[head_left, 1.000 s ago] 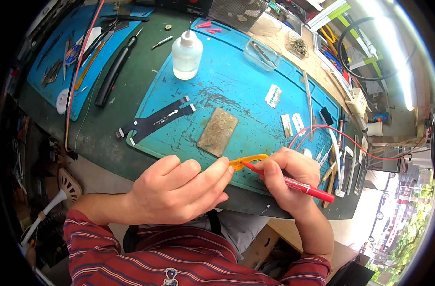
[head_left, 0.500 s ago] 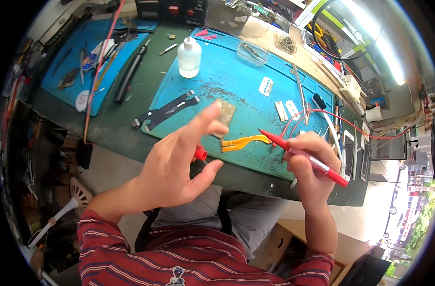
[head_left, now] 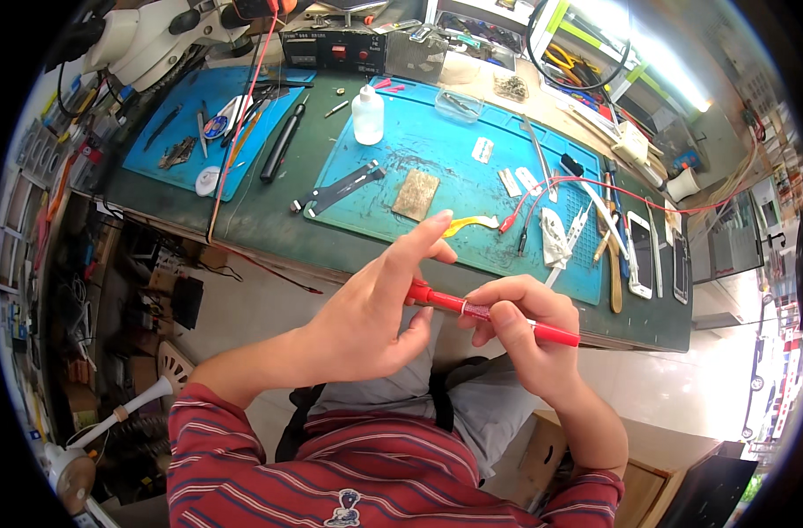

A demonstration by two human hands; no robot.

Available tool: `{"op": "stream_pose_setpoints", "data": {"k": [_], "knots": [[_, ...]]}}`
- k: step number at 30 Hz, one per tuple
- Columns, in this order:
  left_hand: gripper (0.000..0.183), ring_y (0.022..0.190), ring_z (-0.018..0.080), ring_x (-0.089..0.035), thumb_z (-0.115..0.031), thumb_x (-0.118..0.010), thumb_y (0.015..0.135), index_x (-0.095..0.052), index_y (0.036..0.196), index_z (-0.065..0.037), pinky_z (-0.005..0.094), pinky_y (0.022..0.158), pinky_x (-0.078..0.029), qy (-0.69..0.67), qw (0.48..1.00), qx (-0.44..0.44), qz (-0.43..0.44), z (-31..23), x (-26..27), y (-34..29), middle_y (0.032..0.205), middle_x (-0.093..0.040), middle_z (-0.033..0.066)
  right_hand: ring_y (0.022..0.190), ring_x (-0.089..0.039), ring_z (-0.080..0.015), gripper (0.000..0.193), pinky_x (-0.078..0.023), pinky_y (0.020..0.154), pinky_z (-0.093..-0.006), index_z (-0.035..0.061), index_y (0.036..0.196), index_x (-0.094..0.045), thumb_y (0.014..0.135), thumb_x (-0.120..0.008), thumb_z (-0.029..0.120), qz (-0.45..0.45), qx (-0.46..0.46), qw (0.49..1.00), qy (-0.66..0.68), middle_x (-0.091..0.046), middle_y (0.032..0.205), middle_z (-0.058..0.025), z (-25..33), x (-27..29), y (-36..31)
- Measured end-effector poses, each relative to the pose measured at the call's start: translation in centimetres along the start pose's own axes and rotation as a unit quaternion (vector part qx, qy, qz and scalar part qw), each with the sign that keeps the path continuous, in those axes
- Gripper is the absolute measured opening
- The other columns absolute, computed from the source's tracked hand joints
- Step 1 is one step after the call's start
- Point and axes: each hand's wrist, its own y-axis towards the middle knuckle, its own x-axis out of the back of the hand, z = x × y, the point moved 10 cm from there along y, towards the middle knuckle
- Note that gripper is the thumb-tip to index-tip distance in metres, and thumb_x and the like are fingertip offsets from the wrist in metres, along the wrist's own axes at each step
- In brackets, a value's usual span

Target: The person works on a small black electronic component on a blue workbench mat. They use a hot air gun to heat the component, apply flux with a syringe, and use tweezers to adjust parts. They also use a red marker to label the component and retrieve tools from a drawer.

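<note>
In front of my lap, my right hand (head_left: 535, 327) grips a red marker pen (head_left: 549, 333), its rear end sticking out to the right. My left hand (head_left: 353, 308) holds the red pen cap (head_left: 416, 290) low between its fingers, with the index finger stretched out toward the mat. The pen's tip end meets the cap; how far it sits inside cannot be made out. Just beyond the hands lies a yellow-orange flex cable (head_left: 472, 224) on the blue mat (head_left: 349, 202), partly covered by my left fingers.
On the mat are a dirty square plate (head_left: 416, 194), a black flex cable (head_left: 349, 187), a white bottle (head_left: 367, 116) and razor blades (head_left: 482, 150). Red and black clip leads (head_left: 508, 223) cross it. Phones (head_left: 639, 255) and tools lie at the right. A microscope (head_left: 146, 40) stands far left.
My right hand has brought the marker pen leftward and its tip end to the cap in my left hand. The view has shifted, with more of the bench's left side showing.
</note>
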Motion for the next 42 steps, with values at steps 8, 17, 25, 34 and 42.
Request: {"op": "stream_pose_setpoints", "data": {"k": [8,17,25,34,42], "knots": [[0.073,0.091,0.0163,-0.07,0.003,-0.073,0.091,-0.036,0.153,0.003,0.0277,0.077,-0.059,-0.118,0.988,-0.101,-0.001,-3.1,-1.8,-2.0,0.11,-0.07,0.0141,0.074,-0.065,-0.0073,0.012,-0.053,0.064,-0.0234,-0.0009,0.104,-0.067,0.099,-0.069,0.01,0.0,-0.121,0.984,0.131,-0.07,0.087,-0.0033,-3.6,-0.6,-4.1],[0.035,0.073,0.0194,-0.063,-0.01,-0.066,0.099,-0.064,0.132,0.0,0.0299,0.068,-0.053,-0.311,0.948,-0.003,0.069,-1.4,-7.8,-5.9,0.085,-0.065,0.0079,0.064,-0.063,-0.012,0.031,-0.05,0.058,-0.0246,-0.0068,0.11,-0.07,0.109,-0.054,0.02,0.005,-0.191,0.964,0.188,-0.069,0.079,-0.0075,-8.2,-2.0,-13.9],[0.032,0.073,0.0205,-0.059,-0.012,-0.051,0.103,-0.067,0.127,0.001,0.0319,0.068,-0.048,-0.332,0.932,-0.004,0.143,-2.6,-12.5,-7.9,0.085,-0.061,0.0085,0.055,-0.057,-0.0106,0.031,-0.044,0.05,-0.0243,-0.0045,0.094,-0.068,0.11,-0.053,0.017,-0.179,-0.202,0.921,0.282,-0.065,0.068,-0.0076,-11.1,-4.1,-20.7],[0.094,0.098,0.0205,-0.061,-0.071,-0.05,0.098,-0.038,0.151,0.005,0.0368,0.087,-0.049,-0.259,0.939,0.057,0.218,-1.3,-21.8,-10.0,0.119,-0.063,0.0143,0.083,-0.066,-0.0118,0.028,-0.054,0.076,-0.0258,0.0005,0.127,-0.069,0.105,-0.061,0.018,-0.403,-0.22,0.838,0.295,-0.073,0.101,-0.0086,-14.1,0.1,-40.7],[0.064,0.095,0.0168,-0.061,-0.022,-0.059,0.105,-0.03,0.157,0.0,0.0323,0.092,-0.049,-0.245,0.916,0.072,0.309,-3.1,-27.9,-14.0,0.124,-0.057,0.0125,0.103,-0.066,-0.0144,0.023,-0.05,0.093,-0.0282,-0.0019,0.118,-0.072,0.103,-0.065,0.014,-0.832,-0.185,0.325,-0.41,-0.074,0.113,-0.0071,8.7,-0.5,-84.7]]}}
